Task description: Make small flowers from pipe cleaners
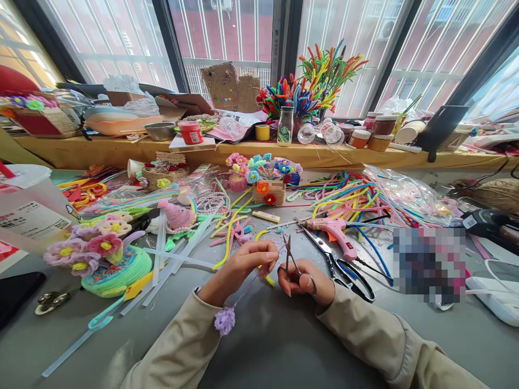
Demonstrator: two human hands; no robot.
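My left hand is closed in a pinch on the thin stem of a lilac fuzzy flower, whose head hangs below my wrist. In my right hand is a small pair of scissors, fingers through the handles. The blades point upward and stand slightly apart, close to my left fingertips; whether they touch the stem I cannot tell. Just right of that hand lie large black-handled scissors and a pink hot glue gun. A yellow pipe cleaner shows behind my hands.
Pipe cleaners heap at the back right. Clear glue sticks and a green round piece with fuzzy flowers lie left. A woven basket of flowers stands behind. A drink cup is far left; a glass bottle tops the ledge.
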